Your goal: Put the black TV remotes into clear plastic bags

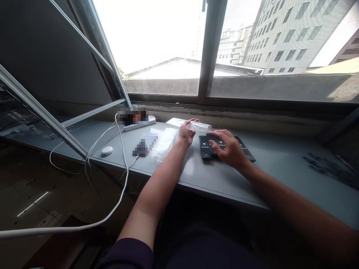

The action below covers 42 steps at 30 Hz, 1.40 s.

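Note:
My right hand [230,149] is over a row of black remote controls, its thumb and fingers spread apart and curved. One remote control [205,147] lies at the left end of the row, and another [246,149] shows to the right, partly covered by the hand. Whether the fingertips touch the remotes between them is hard to see. My left hand [187,132] is turned palm up just left of the row, fingers loosely bent and apart. Behind its fingers lies a clear plastic bag [200,127]; contact with it cannot be made out.
White plastic packaging [166,144] lies left of my left forearm. Farther left are a blurred-out device [144,145] with a cable, a round white object [107,151], a power strip [153,120] and a looping white cable [125,179]. A dark glove-like item [331,168] lies far right.

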Each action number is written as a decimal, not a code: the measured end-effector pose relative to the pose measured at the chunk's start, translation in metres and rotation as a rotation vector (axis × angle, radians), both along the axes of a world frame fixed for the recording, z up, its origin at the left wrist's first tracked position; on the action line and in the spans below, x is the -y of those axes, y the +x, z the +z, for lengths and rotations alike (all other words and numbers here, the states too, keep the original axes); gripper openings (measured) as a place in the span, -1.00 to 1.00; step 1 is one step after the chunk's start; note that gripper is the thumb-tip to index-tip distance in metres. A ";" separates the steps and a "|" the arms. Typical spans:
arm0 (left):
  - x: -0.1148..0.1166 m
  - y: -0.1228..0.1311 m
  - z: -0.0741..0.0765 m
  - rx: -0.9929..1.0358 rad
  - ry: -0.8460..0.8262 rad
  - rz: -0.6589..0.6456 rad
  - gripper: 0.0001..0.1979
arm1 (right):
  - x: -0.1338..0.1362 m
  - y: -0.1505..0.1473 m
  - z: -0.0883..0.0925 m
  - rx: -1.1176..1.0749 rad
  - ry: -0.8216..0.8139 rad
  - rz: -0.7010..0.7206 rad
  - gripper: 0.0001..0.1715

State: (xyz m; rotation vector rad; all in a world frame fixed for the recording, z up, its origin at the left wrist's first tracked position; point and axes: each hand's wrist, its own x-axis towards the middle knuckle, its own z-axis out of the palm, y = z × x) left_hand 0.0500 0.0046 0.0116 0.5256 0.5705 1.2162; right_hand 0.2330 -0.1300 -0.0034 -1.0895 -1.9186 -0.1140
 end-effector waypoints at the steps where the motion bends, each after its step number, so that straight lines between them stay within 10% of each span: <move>1: -0.001 -0.001 0.000 0.004 -0.013 0.035 -0.79 | 0.000 0.000 -0.002 0.041 -0.020 -0.013 -0.56; 15: -0.002 0.001 -0.002 -0.045 0.021 0.134 -0.93 | -0.001 -0.005 -0.017 0.420 -0.243 -0.024 -0.42; 31: -0.005 0.004 -0.006 -0.087 0.067 0.121 -0.86 | 0.007 -0.024 -0.016 0.325 -0.306 0.061 -0.60; 42: -0.016 -0.020 0.003 0.118 0.065 0.182 -0.76 | -0.001 -0.009 0.001 -0.479 -0.434 -0.007 -0.24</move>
